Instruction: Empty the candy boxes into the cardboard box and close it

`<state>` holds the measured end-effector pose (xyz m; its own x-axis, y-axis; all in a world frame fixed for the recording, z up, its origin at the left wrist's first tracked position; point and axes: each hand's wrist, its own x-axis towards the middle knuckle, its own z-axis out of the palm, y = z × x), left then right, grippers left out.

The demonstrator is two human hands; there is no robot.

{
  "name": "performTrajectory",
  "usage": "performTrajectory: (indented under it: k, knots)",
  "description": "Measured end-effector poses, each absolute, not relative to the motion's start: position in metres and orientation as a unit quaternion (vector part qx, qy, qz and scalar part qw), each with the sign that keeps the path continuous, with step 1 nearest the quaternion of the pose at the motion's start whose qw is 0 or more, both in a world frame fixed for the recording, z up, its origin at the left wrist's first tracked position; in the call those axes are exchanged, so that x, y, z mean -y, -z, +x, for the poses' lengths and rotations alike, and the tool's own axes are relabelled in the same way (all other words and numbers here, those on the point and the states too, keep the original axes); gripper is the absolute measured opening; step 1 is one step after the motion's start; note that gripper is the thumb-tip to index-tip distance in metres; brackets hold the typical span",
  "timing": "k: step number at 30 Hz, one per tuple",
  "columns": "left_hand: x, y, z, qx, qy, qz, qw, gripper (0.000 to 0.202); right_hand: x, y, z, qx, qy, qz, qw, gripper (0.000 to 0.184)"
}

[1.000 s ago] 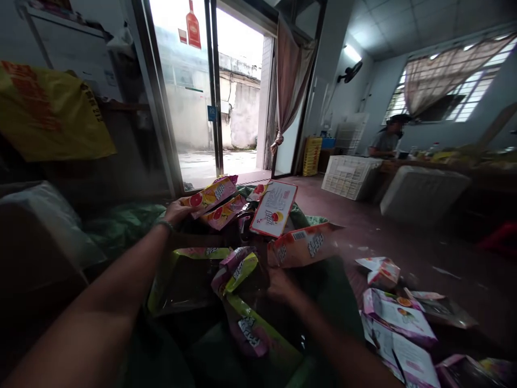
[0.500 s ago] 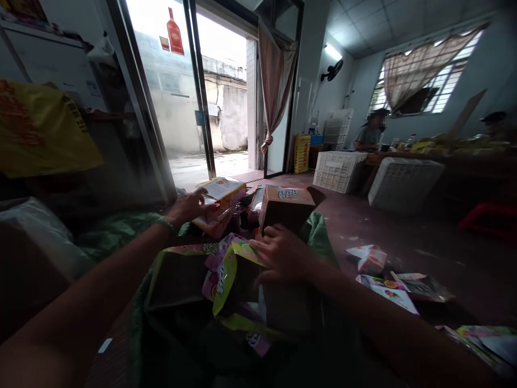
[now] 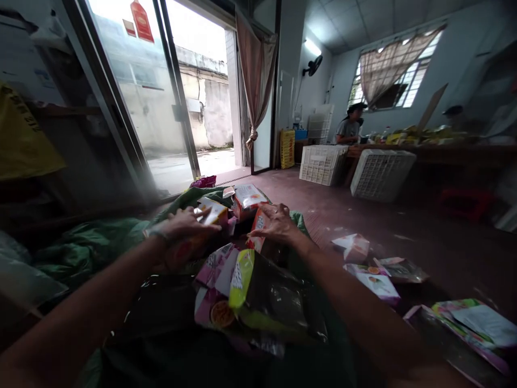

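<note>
My left hand (image 3: 183,223) lies with fingers stretched and thumb apart against a small white and orange carton (image 3: 215,211). My right hand (image 3: 278,223) grips an orange-red printed carton (image 3: 259,223), thumb on the near side and fingers over its top. Both cartons lie in a large green woven sack (image 3: 183,202), its mouth spread around them. Behind them sits a white and red carton (image 3: 248,196). Nearer to me are a purple carton with a fruit picture (image 3: 214,285) and a lime-green carton (image 3: 242,277), both crumpled. The sack's inside is dark.
Flattened cartons (image 3: 374,283) and a folded white carton (image 3: 352,248) lie on the floor at right. White plastic crates (image 3: 323,164) stand by a long table (image 3: 428,153), where a person (image 3: 350,126) sits. A sliding glass door (image 3: 141,108) is at left.
My view has turned slightly right. My right hand has moved forward from the lime-green carton to the orange-red one. The nearer cartons have sunk and collapsed; my left hand stays by its carton.
</note>
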<state>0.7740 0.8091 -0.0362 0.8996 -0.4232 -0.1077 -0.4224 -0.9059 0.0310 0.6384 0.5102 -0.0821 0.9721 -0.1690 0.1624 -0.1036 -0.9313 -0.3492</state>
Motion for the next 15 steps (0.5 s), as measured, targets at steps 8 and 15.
performTrajectory:
  k: [8, 15]
  knots:
    - [-0.82, 0.196, 0.688, 0.288, 0.021, 0.942, -0.169, 0.061, -0.634, 0.211, 0.638, -0.001, 0.098, -0.966, 0.241, 0.074]
    - [-0.812, 0.241, 0.752, 0.315, 0.027, 0.939, -0.136, 0.065, -0.626, 0.253, 0.697, -0.046, 0.106, -0.954, 0.277, 0.068]
